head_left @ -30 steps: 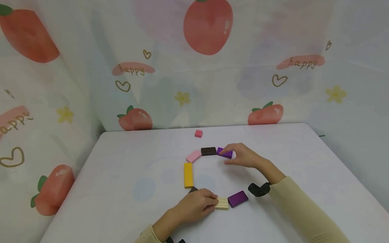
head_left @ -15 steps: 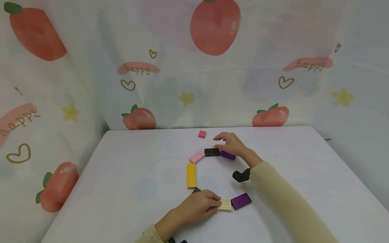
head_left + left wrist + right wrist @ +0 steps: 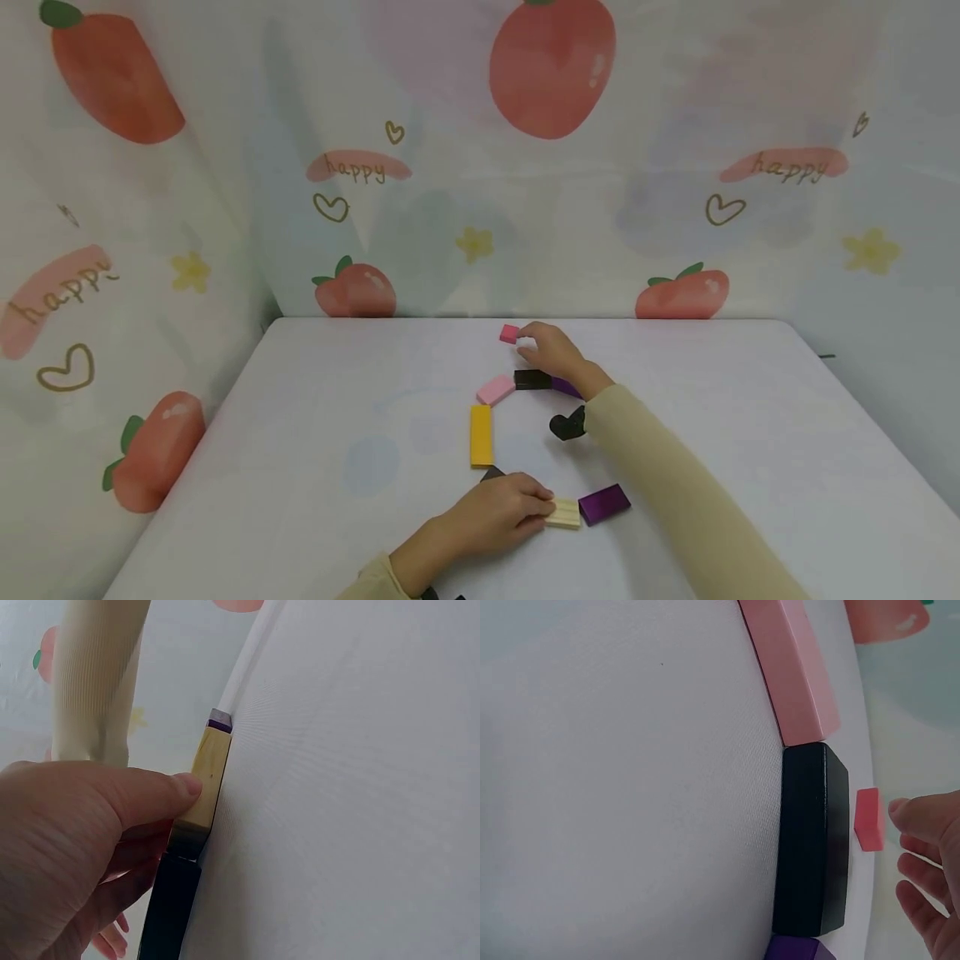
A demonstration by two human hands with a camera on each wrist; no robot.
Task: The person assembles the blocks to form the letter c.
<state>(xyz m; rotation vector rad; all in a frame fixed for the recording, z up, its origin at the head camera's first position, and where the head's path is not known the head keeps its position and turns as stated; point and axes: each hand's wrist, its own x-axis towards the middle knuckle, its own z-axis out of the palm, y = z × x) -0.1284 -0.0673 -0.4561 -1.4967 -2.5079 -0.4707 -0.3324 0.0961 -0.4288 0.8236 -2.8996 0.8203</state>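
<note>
My left hand [image 3: 495,512] rests low on the table, holding a plain wooden block [image 3: 564,515] between thumb and fingers. In the left wrist view the thumb lies along that wooden block [image 3: 212,769], and a dark block [image 3: 171,907] stands end to end with it. At the far edge, a small coral-red block [image 3: 509,334] lies beside the fingertips of my right hand [image 3: 553,348]. The right wrist view shows a narrow gap between the thumb and the red block [image 3: 868,819]; these fingers are parted and hold nothing.
An incomplete ring of blocks lies on the white table [image 3: 337,517]: yellow [image 3: 481,437], pink [image 3: 496,389], black [image 3: 532,380], and purple [image 3: 566,387] partly behind the right wrist. Another purple block [image 3: 604,504] adjoins the wooden one. A fruit-patterned curtain [image 3: 585,208] stands behind.
My right hand has left the far purple block and moved up and left, over the black block, to the small red block. My left hand stays on the wooden block. The view has shifted slightly.
</note>
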